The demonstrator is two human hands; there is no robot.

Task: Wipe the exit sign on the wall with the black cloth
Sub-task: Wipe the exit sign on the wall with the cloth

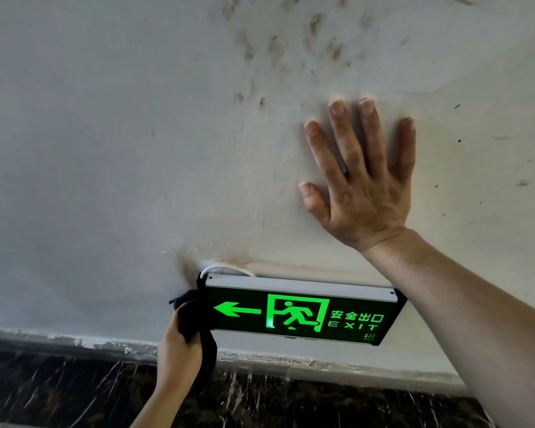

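Note:
The exit sign point(300, 310) is a black box with a glowing green arrow, running figure and the word EXIT, fixed low on the white wall. My left hand point(175, 350) grips the black cloth point(195, 319) and presses it against the sign's left end, with part of the cloth hanging below my fingers. My right hand point(360, 180) lies flat on the wall above the sign's right half, fingers spread and holding nothing. My right forearm crosses in front of the sign's right end.
A white cable point(220, 268) loops out of the wall at the sign's top left corner. Brown smudges point(275, 47) mark the white wall point(105, 149) above. A dark marble skirting point(59, 390) runs along the bottom below the sign.

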